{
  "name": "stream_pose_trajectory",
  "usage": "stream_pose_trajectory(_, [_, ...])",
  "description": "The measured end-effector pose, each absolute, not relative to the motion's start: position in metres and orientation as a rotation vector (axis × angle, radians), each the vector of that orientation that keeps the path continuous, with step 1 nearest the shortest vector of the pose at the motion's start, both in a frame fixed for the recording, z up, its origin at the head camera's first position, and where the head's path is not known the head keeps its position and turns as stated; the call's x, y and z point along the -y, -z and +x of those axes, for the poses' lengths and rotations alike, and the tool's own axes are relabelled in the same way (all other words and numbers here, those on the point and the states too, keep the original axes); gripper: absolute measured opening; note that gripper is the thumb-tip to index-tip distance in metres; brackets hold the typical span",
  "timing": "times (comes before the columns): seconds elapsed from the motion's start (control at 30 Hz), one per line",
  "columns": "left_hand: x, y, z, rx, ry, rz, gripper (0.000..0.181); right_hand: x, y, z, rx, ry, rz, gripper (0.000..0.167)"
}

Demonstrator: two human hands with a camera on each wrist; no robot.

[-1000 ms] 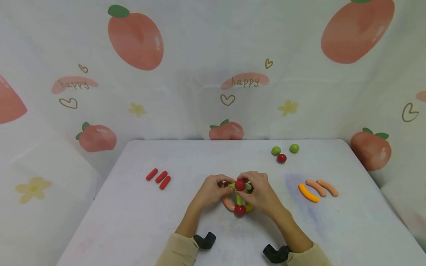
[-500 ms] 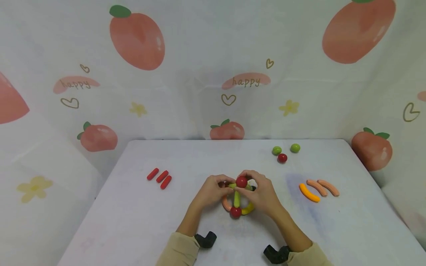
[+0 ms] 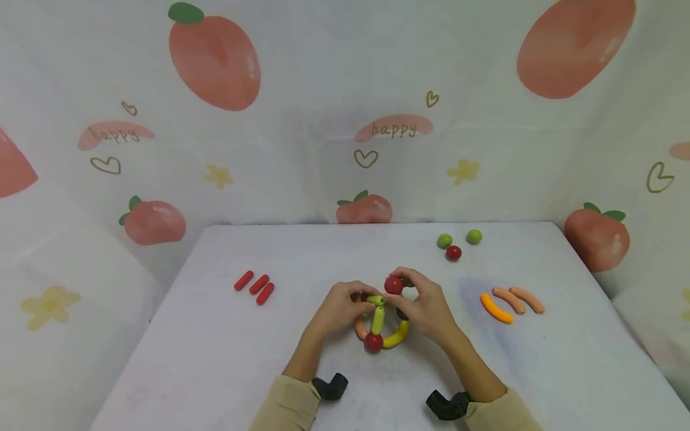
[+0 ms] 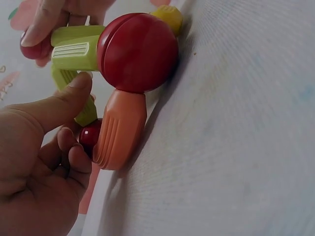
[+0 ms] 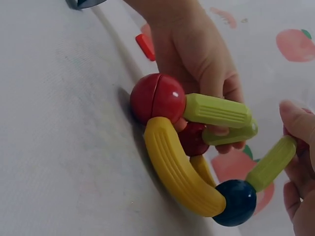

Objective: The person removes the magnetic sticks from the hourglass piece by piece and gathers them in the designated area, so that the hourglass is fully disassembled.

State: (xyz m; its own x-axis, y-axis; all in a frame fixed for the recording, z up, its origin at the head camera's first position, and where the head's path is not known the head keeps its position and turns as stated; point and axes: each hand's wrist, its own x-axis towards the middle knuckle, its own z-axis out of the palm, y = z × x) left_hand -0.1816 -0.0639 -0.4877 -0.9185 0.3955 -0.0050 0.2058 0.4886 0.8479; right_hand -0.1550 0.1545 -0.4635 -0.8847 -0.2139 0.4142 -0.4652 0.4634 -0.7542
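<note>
A toy of balls and grooved sticks stands on the table between the hands. Its base has a red ball, a yellow curved stick, a salmon curved stick and a dark blue ball. My left hand pinches a light green stick that leans up from a rear red ball. Another green stick rises from the front red ball. My right hand holds a red ball, which joins a green stick on the blue ball.
Several loose pieces lie about the table: three red sticks at left, two green balls and a red ball at the back right, an orange curved stick and two salmon curved sticks at right.
My right hand has moved the upper red ball up and rightward, apart from the left-hand green sticks' ends. The front red ball has shifted left as the base turned slightly.
</note>
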Motion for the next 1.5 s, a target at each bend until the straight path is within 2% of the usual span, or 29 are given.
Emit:
stream_pose_trajectory(0.43, [0.065,0.489,-0.179,-2.524,-1.398,0.490,0.020,-0.149,0.480,-0.158,2.422,-1.312,0.633,0.047])
stream_pose_trajectory(0.73, [0.067,0.491,-0.179,-2.527,-1.396,0.481,0.020,-0.144,0.475,-0.158,2.442,-1.413,0.566,0.046])
stream_pose_trajectory(0.93, [0.066,0.491,-0.178,-2.521,-1.377,0.444,0.020,-0.163,0.469,-0.170,2.545,-1.369,0.290,0.048])
stream_pose_trajectory(1.2, [0.066,0.487,-0.178,-2.518,-1.382,0.406,0.020,-0.190,0.485,-0.219,2.770,-1.403,-0.158,0.052])
stream_pose_trajectory(1.5, [0.067,0.483,-0.179,-2.499,-1.385,0.444,0.021,-0.191,0.491,-0.247,2.719,-1.339,-0.274,0.045])
